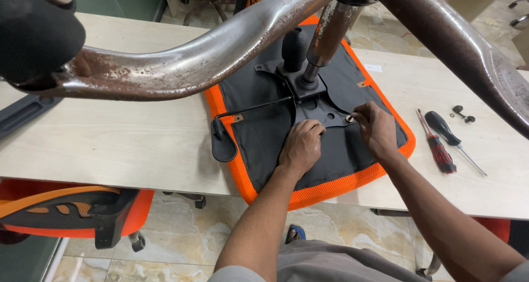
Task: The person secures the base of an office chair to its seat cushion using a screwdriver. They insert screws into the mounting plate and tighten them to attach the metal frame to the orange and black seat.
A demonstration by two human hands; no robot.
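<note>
Rusty chair base [220, 56] overhead; two hands [302, 144] on one seat [264, 133].

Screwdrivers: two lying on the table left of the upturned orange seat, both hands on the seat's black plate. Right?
Wrong side. The head view shows the two screwdrivers lying on the table right of the upturned orange seat, near some small loose hardware. The rest holds: the left hand and right hand are both on the seat's black plate.
</note>
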